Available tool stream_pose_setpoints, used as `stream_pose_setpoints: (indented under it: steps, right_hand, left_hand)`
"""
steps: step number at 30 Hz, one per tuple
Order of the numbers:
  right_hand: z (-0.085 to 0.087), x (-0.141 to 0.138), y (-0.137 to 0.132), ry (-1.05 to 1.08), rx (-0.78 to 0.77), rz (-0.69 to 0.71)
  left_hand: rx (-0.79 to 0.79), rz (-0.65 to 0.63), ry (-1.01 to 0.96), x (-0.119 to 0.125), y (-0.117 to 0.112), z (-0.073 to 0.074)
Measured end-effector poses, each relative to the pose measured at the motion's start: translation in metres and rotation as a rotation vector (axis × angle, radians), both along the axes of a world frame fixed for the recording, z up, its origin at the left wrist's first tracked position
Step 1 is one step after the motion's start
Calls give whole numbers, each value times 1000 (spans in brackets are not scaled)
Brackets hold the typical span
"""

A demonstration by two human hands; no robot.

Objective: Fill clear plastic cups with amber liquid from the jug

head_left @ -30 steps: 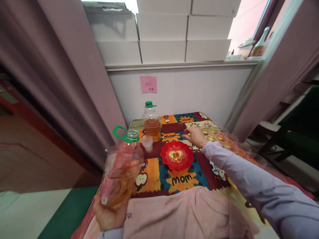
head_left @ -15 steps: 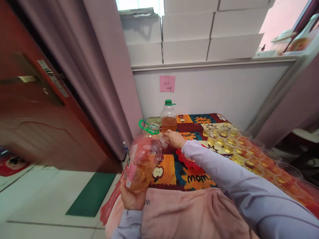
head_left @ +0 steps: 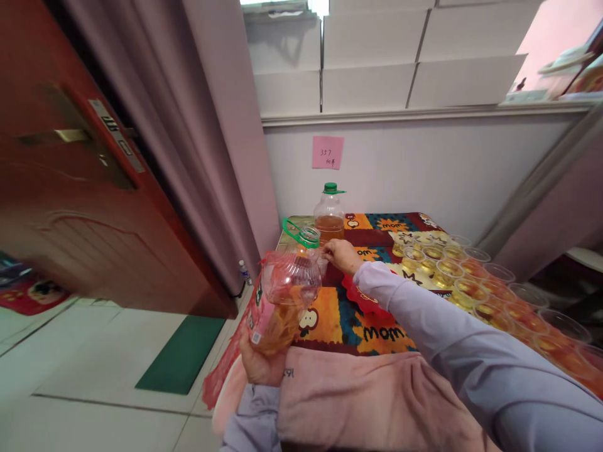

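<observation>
Amber liquid (head_left: 276,328) is seen in the clear front jug (head_left: 288,289), ringed in green; the rear jug (head_left: 329,225) is capped in green. Yellow liquid (head_left: 448,280) is noted in the clear cups (head_left: 466,291). The dish (head_left: 358,297) is coloured red; the bench cover (head_left: 346,314) is patterned in orange, teal and maroon, with apples.

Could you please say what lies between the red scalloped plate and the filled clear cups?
The right arm's lavender sleeve, over patterned cloth, in the head view.
</observation>
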State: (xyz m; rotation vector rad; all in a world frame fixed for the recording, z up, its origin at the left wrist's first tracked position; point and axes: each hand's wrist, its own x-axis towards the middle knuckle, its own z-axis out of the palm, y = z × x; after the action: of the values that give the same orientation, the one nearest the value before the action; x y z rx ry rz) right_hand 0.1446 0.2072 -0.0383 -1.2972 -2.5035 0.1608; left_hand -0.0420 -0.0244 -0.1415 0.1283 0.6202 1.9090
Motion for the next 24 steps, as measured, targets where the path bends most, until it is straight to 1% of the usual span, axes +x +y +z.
stream_pose_setpoints:
  steps: [3, 5, 7, 9, 11, 13, 15, 17, 19, 21, 24]
  right_hand:
    - [18, 8, -1, 98, 45, -32]
    - [33, 24, -4, 155, 87, -61]
    - [44, 50, -10, 216, 142, -102]
    - [45, 84, -19, 282, 199, -135]
    - [34, 117, -31, 301, 206, -144]
    - [12, 144, -44, 242, 137, -142]
    - [-14, 160, -56, 174, 55, -147]
    - [-37, 165, -63, 140, 10, -160]
    - [-52, 163, -67, 123, -12, -175]
    - [-60, 159, -68, 109, -28, -184]
    - [-58, 158, -71, 102, -33, -188]
  left_hand:
    - [4, 36, 44, -1, -1, 0]
    - [19, 13, 46, -2, -2, 0]
    - [26, -5, 47, -4, -2, -1]
    - [20, -4, 46, -6, -1, -1]
    - [6, 11, 49, -8, 1, 0]
    - [-4, 29, 56, -9, 3, 1]
    - [-9, 30, 57, -9, 3, 4]
    - [-6, 9, 54, -8, 2, 7]
    - [16, -17, 65, -7, 0, 11]
    - [39, -35, 81, -7, -2, 13]
    - [43, -40, 85, -7, -3, 14]
